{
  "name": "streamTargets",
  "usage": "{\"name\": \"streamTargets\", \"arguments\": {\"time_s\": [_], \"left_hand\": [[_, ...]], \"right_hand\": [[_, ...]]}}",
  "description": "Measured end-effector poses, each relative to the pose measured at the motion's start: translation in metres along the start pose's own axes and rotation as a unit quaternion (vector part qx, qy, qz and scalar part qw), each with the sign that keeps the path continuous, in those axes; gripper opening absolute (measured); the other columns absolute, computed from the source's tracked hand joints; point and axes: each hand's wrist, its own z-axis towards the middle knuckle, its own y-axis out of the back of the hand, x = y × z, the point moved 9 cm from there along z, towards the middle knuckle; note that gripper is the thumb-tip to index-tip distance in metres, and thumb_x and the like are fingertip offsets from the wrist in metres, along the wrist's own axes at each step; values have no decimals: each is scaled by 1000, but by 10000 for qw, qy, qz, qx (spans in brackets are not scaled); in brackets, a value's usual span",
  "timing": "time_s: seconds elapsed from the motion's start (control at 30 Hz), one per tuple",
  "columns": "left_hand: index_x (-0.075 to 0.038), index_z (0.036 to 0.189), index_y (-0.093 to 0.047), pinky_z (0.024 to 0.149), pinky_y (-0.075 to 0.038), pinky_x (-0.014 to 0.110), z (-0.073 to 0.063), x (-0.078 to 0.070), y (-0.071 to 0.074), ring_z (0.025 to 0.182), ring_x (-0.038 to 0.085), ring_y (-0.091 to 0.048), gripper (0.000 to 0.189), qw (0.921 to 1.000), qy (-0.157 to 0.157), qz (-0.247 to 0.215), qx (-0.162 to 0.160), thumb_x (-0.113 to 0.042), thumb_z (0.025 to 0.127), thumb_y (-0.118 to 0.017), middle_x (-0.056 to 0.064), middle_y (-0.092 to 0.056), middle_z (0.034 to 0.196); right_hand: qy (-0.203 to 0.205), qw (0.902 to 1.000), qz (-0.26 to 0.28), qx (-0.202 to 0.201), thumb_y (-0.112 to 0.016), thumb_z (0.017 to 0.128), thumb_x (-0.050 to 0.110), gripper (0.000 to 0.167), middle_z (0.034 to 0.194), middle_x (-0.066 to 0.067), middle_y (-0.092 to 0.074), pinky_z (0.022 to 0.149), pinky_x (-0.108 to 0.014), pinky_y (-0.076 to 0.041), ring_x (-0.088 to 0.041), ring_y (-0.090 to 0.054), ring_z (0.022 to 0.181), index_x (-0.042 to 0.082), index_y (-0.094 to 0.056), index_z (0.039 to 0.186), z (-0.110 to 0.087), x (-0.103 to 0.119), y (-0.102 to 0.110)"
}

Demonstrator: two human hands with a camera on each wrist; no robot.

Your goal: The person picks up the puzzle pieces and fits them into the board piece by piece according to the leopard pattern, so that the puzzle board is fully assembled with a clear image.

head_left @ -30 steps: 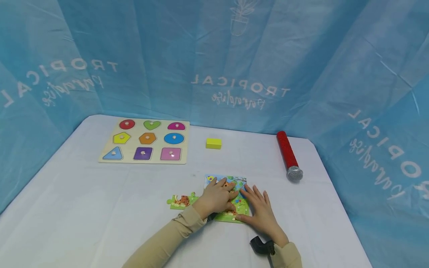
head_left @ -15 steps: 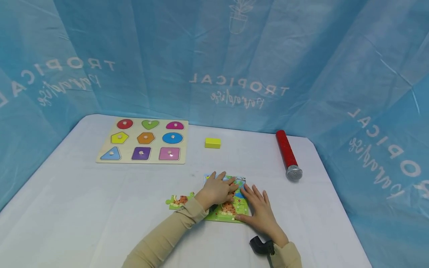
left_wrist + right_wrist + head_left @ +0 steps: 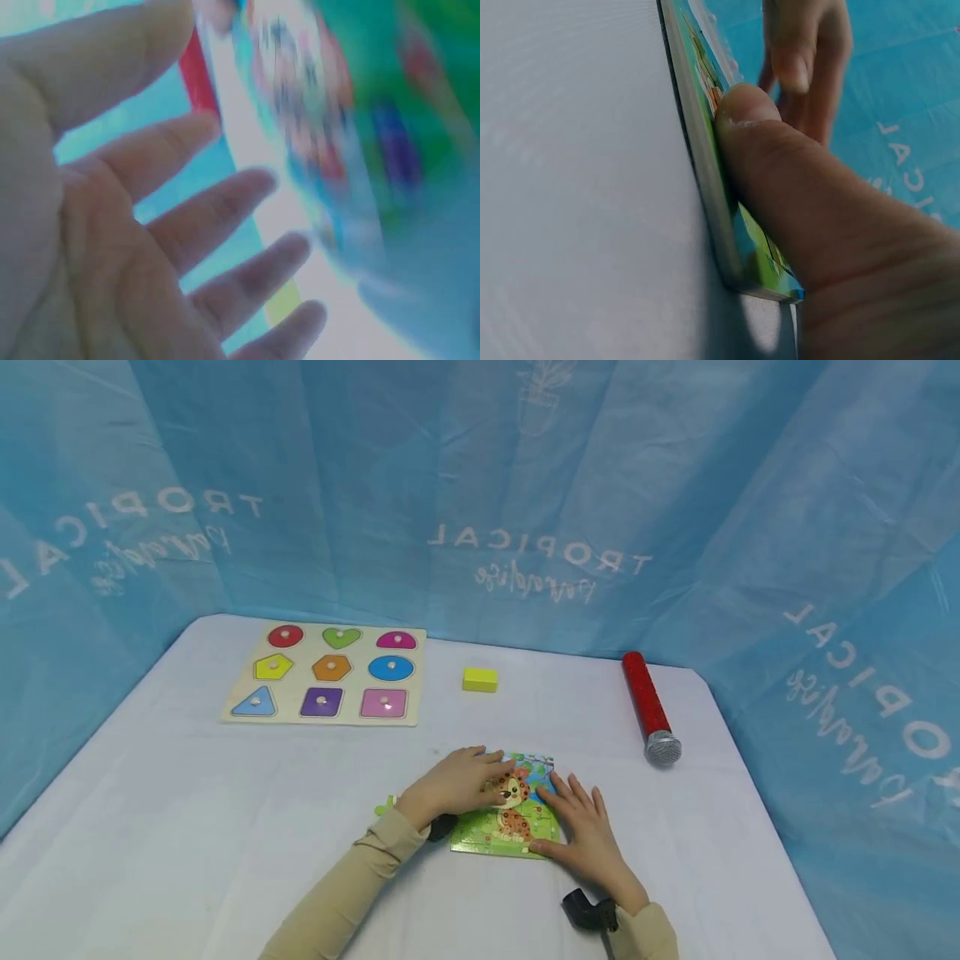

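Observation:
A jigsaw puzzle (image 3: 517, 818) with a spotted cub on green grass lies flat at the table's front middle. My left hand (image 3: 457, 783) is over its left side, fingers straight and spread. In the left wrist view that hand's palm and fingers (image 3: 161, 150) hold nothing, and the puzzle (image 3: 300, 82) is a blur beyond them. At the puzzle's right edge rests my right hand (image 3: 585, 835), fingers extended. Its thumb (image 3: 780, 165) presses on the puzzle's border in the right wrist view. A loose puzzle piece (image 3: 385, 807) shows only a green tab, the remainder hidden behind the left wrist.
A shape board (image 3: 352, 722) with knobbed coloured pieces lies back left. Behind the puzzle sits a yellow block (image 3: 480, 680). A red microphone (image 3: 647, 706) lies at the right. Blue printed curtains (image 3: 480, 485) surround the white table (image 3: 225, 827).
My left hand has drawn back leftward across the puzzle, uncovering the cub and now hiding most of the loose piece. The right hand stays at the right edge.

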Motion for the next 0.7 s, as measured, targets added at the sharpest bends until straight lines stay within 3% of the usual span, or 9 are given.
{"name": "streamTargets", "arguments": {"time_s": [0.1, 0.2, 0.27, 0.37, 0.47, 0.57, 0.7], "left_hand": [[-10, 134, -59, 107, -42, 46, -23, 24, 17, 127, 32, -54, 46, 9983, 263, -410, -320, -31, 92, -65, 11, -60, 135], [-9, 126, -65, 102, -46, 45, -52, 51, 27, 120, 27, -60, 42, 9932, 877, -624, -440, -26, 88, -70, 8, -66, 126], [-9, 120, -69, 99, -48, 45, -69, 64, 29, 114, 25, -62, 41, 9896, 1215, -642, -416, -23, 82, -77, 7, -69, 120], [-11, 112, -72, 94, -49, 44, -90, 75, 25, 102, 21, -61, 44, 9892, 1328, -512, -356, -19, 70, -86, 3, -69, 109], [-12, 107, -73, 87, -49, 41, -100, 76, 22, 94, 17, -56, 48, 9918, 1148, -327, -457, -18, 63, -90, -2, -65, 98], [-12, 105, -73, 83, -48, 38, -102, 75, 21, 88, 14, -53, 46, 9929, 999, -209, -616, -18, 63, -90, -3, -63, 91], [-12, 101, -72, 76, -46, 35, -102, 74, 20, 80, 12, -49, 41, 9923, 1033, -170, -659, -17, 64, -88, -4, -58, 85]], "right_hand": [[-57, 10000, -61, -40, -80, 71, 44, 78, 153, -13, -39, 113, -67, -8, -44, -27, 143, 15, -54, 139, 0, 0, 0], [-79, 9999, -55, -39, -81, 71, 43, 78, 153, -13, -40, 113, -67, -9, -44, -27, 143, 15, -54, 139, 0, 1, -1], [-94, 9999, -34, -18, -81, 71, 44, 78, 154, -13, -39, 113, -67, -8, -44, -27, 143, 15, -54, 139, 0, 0, -1], [-118, 9999, 13, 6, -80, 72, 44, 78, 154, -13, -38, 113, -67, -7, -45, -26, 143, 14, -54, 139, -2, -2, -2], [-110, 9999, -31, -34, -80, 71, 44, 78, 153, -13, -39, 112, -67, -8, -45, -27, 143, 14, -55, 138, -3, -3, -1], [-104, 9999, -14, -67, -81, 70, 43, 78, 154, -13, -39, 113, -67, -7, -44, -27, 143, 15, -55, 138, -2, -4, 0], [-125, 9998, 121, 13, -81, 71, 45, 79, 155, -12, -37, 114, -66, -5, -44, -25, 144, 15, -54, 139, -1, -3, -2]]}}
